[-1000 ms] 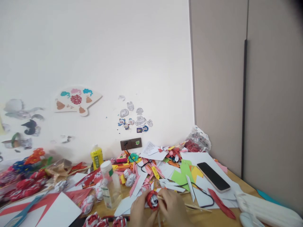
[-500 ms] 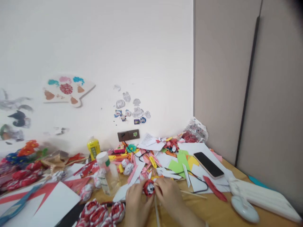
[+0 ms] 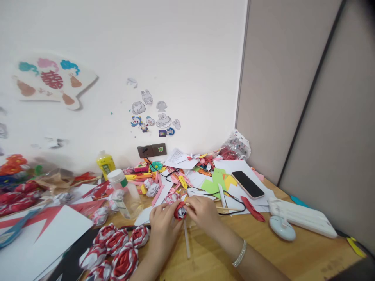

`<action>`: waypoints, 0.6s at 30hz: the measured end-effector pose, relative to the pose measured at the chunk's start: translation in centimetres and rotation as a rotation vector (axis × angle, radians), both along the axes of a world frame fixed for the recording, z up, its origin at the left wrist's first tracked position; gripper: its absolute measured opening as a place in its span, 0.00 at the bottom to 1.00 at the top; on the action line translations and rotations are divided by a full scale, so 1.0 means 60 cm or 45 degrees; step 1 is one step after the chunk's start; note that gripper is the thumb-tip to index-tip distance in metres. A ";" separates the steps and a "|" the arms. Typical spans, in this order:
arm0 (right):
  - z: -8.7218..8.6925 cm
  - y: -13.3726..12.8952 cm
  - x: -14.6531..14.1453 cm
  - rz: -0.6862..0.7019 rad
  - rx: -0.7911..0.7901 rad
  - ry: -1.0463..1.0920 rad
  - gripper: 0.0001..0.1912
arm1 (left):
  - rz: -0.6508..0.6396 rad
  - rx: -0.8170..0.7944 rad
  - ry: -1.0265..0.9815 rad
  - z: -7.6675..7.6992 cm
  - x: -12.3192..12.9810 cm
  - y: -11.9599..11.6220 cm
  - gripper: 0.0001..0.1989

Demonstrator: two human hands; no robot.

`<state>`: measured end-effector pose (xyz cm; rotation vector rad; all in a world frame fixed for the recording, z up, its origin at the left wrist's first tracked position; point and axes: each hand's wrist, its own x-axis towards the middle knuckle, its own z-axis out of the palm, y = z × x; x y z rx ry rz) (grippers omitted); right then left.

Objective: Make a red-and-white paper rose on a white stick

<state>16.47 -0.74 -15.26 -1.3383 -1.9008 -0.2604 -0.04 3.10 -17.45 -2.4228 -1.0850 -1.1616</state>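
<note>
Between my two hands is a small red and white paper rosette (image 3: 181,211), low in the middle of the view. My left hand (image 3: 164,224) has its fingers wrapped round its left side. The fingertips of my right hand (image 3: 202,214) pinch its upper right edge; a bracelet (image 3: 240,253) circles that wrist. Below the rosette a thin pale stick (image 3: 186,239) points down over the wooden table. Several finished-looking red and white rosettes (image 3: 124,261) lie to the left of my left forearm.
A clear jar (image 3: 125,197) and a yellow bottle (image 3: 106,164) stand behind left. Paper scraps (image 3: 175,181) cover the table's back. A phone (image 3: 247,184) and a white lamp-like device (image 3: 304,217) lie right. White sheets (image 3: 58,242) and blue scissors (image 3: 17,230) are at left.
The view has tilted down and shifted, showing more of the tabletop and forearms. Both hands still hold the rosette, and the bracelet is now in full view.
</note>
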 end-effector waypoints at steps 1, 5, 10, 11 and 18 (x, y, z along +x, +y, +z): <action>0.000 0.001 0.001 -0.008 0.000 -0.001 0.06 | -0.008 -0.004 -0.007 0.001 0.000 0.000 0.19; -0.003 0.006 0.003 0.011 0.023 -0.094 0.07 | -0.019 -0.017 -0.036 0.001 0.001 0.000 0.18; -0.007 0.009 0.008 0.071 0.104 -0.257 0.08 | -0.066 -0.004 -0.046 0.001 0.003 -0.002 0.19; -0.006 0.010 0.010 0.088 0.093 -0.268 0.08 | -0.071 -0.009 -0.045 0.000 0.003 -0.003 0.20; 0.008 0.009 0.015 0.104 -0.146 -0.143 0.05 | -0.092 -0.036 0.026 -0.002 0.002 0.001 0.18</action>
